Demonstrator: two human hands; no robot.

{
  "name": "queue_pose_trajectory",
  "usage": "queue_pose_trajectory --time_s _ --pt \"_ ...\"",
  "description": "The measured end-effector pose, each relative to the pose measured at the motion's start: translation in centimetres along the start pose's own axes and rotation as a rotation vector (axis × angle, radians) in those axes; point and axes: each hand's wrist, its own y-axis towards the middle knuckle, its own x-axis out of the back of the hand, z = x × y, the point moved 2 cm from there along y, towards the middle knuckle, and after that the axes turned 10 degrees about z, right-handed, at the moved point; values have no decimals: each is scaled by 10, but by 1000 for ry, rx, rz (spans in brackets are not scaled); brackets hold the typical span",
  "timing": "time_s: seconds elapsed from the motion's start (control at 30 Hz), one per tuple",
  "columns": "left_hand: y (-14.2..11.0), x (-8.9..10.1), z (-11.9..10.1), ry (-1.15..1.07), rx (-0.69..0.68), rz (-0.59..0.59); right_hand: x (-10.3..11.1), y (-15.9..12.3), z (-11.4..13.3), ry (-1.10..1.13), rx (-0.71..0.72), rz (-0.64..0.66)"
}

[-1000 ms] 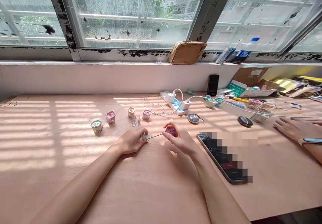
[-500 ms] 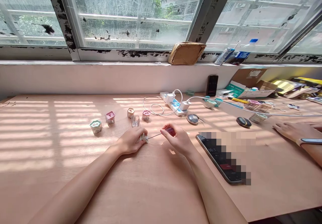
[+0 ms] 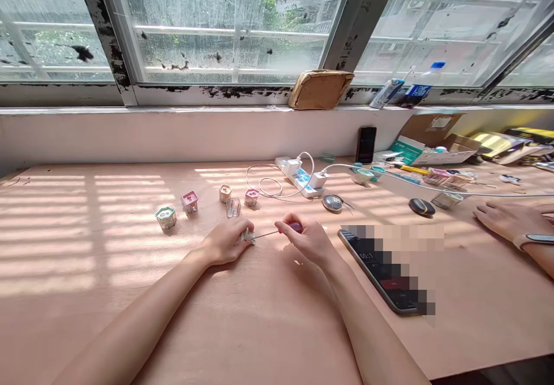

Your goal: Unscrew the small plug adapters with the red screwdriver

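My left hand [image 3: 228,243] is closed around a small pale green part [image 3: 247,236], mostly covered by the fingers, low on the table. My right hand [image 3: 302,236] grips a screwdriver [image 3: 296,227] by its dark red handle. Its thin metal shaft points left, with the tip at the pale part. Just beyond my left hand stands a clear open cup [image 3: 233,207]. Near it are small hexagonal clear containers that look like pencil sharpeners: one with an orange top [image 3: 225,193] and one with a pink top [image 3: 251,197].
Further left stand another pink-topped container [image 3: 189,201] and a green-topped one [image 3: 165,217]. A power strip [image 3: 303,178] with white cables lies behind. At right are a phone [image 3: 381,275], a black mouse-like object [image 3: 421,207], a cardboard box [image 3: 450,151] and another person's hand [image 3: 502,220].
My right hand has turned slightly on the screwdriver handle, and more of the handle shows. My left hand keeps its place. The view has shifted a little.
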Motion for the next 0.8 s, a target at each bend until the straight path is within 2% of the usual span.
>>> queue_pose_trajectory --time_s 0.23,0.4,0.5,0.63,0.8 --pt "0 -1 0 7 -7 -6 -7 -1 8 242 19 62" --pt "0 -1 1 3 -9 -3 -6 0 2 62 27 -81" --pt "0 -2 2 -1 -3 -2 -7 0 -1 -52 38 -114" --pt "0 -2 2 -4 -8 -11 -7 1 -1 -85 56 -111" --pt "0 -2 1 -4 -13 -15 -3 1 5 -90 93 3"
